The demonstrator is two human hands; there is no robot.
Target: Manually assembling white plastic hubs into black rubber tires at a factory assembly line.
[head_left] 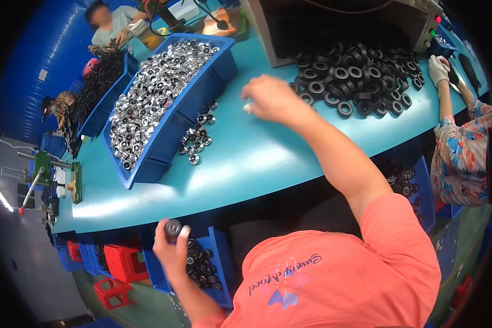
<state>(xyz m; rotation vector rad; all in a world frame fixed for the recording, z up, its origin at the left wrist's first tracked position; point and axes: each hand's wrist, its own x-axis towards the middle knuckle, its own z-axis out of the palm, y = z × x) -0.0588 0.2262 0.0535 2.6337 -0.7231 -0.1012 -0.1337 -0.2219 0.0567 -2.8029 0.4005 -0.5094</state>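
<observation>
My left hand (pixel 172 252) grips a small black wheel (pixel 173 227) between thumb and fingers, over a blue bin (pixel 220 244) of similar dark wheels below the table's near edge. Above the teal table (pixel 246 158) is my right hand (pixel 276 100), its thumb and forefinger apart and nothing visible between them. White covers show on fingertips of both hands. A heap of black rubber rings (pixel 361 76) lies beyond and right of my right hand. To its left, a large blue tub (pixel 153 128) is full of shiny silver hubs (pixel 164 87), with several loose hubs (pixel 195 141) beside it.
A grey metal box (pixel 263 33) with lit indicators stands behind the rings. A co-worker's gloved hand (pixel 438 70) is at the far right; other people sit at the far left. A green hand press (pixel 44 175) stands left. Red stools (pixel 124 262) and another wheel bin (pixel 421 186) are below.
</observation>
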